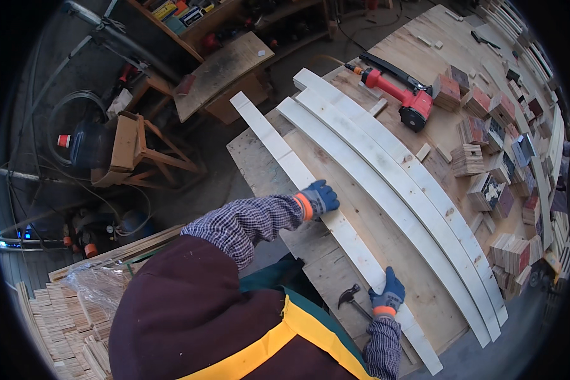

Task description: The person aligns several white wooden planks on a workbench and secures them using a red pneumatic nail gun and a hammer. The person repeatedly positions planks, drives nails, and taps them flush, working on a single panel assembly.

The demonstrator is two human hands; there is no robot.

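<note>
A long pale wooden plank (285,158) lies slantwise along the near edge of the workbench. My left hand (320,198), in a blue glove with an orange cuff, is closed over it near the middle. Farther right, my right hand (388,294), gloved the same way, grips the same plank toward its near end. Just left of my right hand, a claw hammer (350,295) rests on the bench, its handle partly passing under the plank. Beyond it, three more pale planks (396,223) lie side by side, running the same way.
A red nail gun (396,92) with a hose lies behind the planks. Several stacked wood blocks (468,159) crowd the bench's right side. At left stand a small wooden table (225,69) and a large water bottle (88,144). Piled wood strips (60,316) sit lower left.
</note>
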